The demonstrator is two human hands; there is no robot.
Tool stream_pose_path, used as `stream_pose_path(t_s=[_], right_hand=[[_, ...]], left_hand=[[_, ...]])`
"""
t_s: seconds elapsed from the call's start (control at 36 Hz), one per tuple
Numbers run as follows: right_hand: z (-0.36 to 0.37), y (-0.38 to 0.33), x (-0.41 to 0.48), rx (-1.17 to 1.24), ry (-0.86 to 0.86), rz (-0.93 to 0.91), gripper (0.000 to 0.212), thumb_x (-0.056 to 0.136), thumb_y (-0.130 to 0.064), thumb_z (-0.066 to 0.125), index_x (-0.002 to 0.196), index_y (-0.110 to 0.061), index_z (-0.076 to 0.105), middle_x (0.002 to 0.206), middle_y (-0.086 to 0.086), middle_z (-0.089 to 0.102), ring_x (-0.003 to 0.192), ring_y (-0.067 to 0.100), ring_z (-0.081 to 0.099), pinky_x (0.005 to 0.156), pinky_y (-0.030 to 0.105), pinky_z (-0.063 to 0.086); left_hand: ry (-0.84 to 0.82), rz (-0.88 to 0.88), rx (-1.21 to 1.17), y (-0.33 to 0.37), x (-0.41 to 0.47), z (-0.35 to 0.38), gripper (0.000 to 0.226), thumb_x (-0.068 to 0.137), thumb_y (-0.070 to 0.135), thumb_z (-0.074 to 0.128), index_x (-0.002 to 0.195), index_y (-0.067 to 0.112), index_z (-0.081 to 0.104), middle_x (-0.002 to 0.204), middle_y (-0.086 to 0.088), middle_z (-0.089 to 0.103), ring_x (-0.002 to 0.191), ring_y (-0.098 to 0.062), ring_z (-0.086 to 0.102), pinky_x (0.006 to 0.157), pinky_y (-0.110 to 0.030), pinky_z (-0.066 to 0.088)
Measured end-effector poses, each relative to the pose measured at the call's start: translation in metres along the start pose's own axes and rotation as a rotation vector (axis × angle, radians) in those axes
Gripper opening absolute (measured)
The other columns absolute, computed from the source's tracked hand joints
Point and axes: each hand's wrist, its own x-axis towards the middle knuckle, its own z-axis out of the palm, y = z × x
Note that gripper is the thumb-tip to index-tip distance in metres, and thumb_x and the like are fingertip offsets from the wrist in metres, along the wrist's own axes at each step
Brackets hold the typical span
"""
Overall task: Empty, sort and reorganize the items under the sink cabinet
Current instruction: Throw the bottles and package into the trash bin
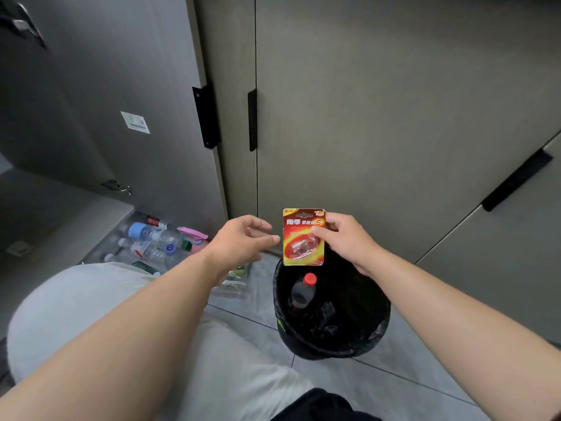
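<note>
My right hand (343, 238) pinches a red and yellow battery blister pack (303, 238) by its right edge and holds it upright over a black-lined bin (373, 323). Inside the bin lies a dark bottle with a red cap (303, 291). My left hand (243, 241) hovers just left of the pack with fingers relaxed and apart from it, holding nothing. Several clear plastic bottles (151, 241) lie on the floor by the open cabinet door (106, 95) at the left.
A pink item (194, 235) lies beside the bottles. Clear packaging (233, 284) sits on the floor under my left forearm. Closed grey cabinet doors (379, 117) with black handles stand ahead. My knee in light trousers (76, 305) fills the lower left. Grey floor tiles surround the bin.
</note>
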Motion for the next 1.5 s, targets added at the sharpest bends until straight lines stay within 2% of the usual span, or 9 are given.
stream_pose_path(t_s=[0.19,0.33,0.44,0.61,0.69,0.81,1.0,1.22,1.5], right_hand=[[-0.024,0.07,0.003,-0.614,0.255,0.321,0.022,0.089,-0.024,0.057,0.072,-0.012,0.063,0.074,0.004,0.068,0.071,0.024,0.064,0.054,0.026,0.042],[-0.002,0.103,0.008,-0.613,0.126,0.501,0.016,0.081,-0.008,0.054,0.088,-0.007,0.068,0.085,0.013,0.074,0.082,0.031,0.073,0.081,0.036,0.06],[0.012,0.112,0.014,-0.556,0.157,0.559,0.02,0.085,-0.011,0.053,0.099,-0.008,0.067,0.089,0.014,0.074,0.081,0.031,0.073,0.082,0.038,0.06],[0.032,0.071,0.026,-0.492,0.315,0.174,0.006,0.09,-0.021,0.053,0.09,-0.026,0.057,0.083,-0.003,0.064,0.083,0.022,0.061,0.071,0.033,0.049],[0.054,0.025,0.033,-0.319,0.218,-0.117,0.017,0.088,-0.013,0.054,0.081,-0.028,0.059,0.057,-0.01,0.052,0.062,0.006,0.051,0.064,0.019,0.044],[0.101,-0.037,0.046,-0.224,-0.009,-0.311,0.019,0.087,-0.011,0.057,0.079,-0.027,0.065,0.062,-0.004,0.053,0.056,0.005,0.045,0.056,0.012,0.036],[0.209,-0.089,0.095,-0.41,-0.423,-0.314,0.017,0.085,-0.011,0.06,0.089,-0.022,0.072,0.083,-0.009,0.062,0.071,-0.004,0.053,0.066,0.007,0.035],[0.343,-0.089,0.179,-0.672,-0.575,-0.225,0.02,0.086,-0.014,0.062,0.103,-0.018,0.07,0.105,0.004,0.07,0.1,0.021,0.065,0.08,0.023,0.044],[0.47,-0.044,0.275,-1.144,-0.577,-0.15,0.076,0.083,-0.038,0.066,0.148,-0.016,0.031,0.141,0.022,0.046,0.129,0.039,0.047,0.106,0.043,0.044]], left_hand=[[0.143,-0.022,-0.025,-0.012,0.01,-0.007,0.009,0.092,0.02,0.073,0.098,0.015,0.071,0.087,-0.003,0.069,0.085,-0.017,0.071,0.071,-0.032,0.058],[0.117,-0.046,0.003,-0.015,0.006,-0.008,0.009,0.095,0.018,0.069,0.101,0.012,0.07,0.09,-0.007,0.068,0.08,-0.015,0.068,0.073,-0.032,0.058],[0.126,-0.056,0.018,-0.018,0.004,-0.015,0.008,0.097,0.017,0.066,0.101,0.012,0.07,0.088,-0.005,0.067,0.081,-0.015,0.068,0.076,-0.033,0.057],[0.114,-0.09,-0.006,-0.015,0.006,-0.033,0.008,0.099,0.014,0.062,0.102,0.011,0.068,0.086,-0.008,0.062,0.068,-0.012,0.058,0.061,-0.028,0.049],[0.05,-0.157,-0.059,-0.002,0.01,-0.058,0.015,0.097,0.016,0.063,0.108,0.006,0.068,0.087,-0.007,0.062,0.071,-0.016,0.055,0.052,-0.023,0.044],[0.094,-0.165,0.054,0.013,0.01,-0.123,0.02,0.098,0.025,0.062,0.112,0.011,0.068,0.096,-0.002,0.071,0.088,-0.019,0.069,0.068,-0.028,0.054],[0.378,-0.254,0.012,-0.037,-0.008,-0.246,0.014,0.099,0.026,0.061,0.104,0.015,0.068,0.102,-0.005,0.075,0.095,-0.02,0.072,0.081,-0.033,0.052],[0.569,-0.476,-0.221,-0.176,-0.018,-0.305,0.015,0.099,0.012,0.059,0.109,0.004,0.067,0.1,-0.016,0.07,0.083,-0.024,0.065,0.066,-0.027,0.051],[0.595,-0.567,-0.403,-0.31,0.035,-0.289,0.025,0.09,0.015,0.075,0.111,0.007,0.064,0.092,-0.008,0.073,0.075,-0.017,0.064,0.065,-0.026,0.047]])
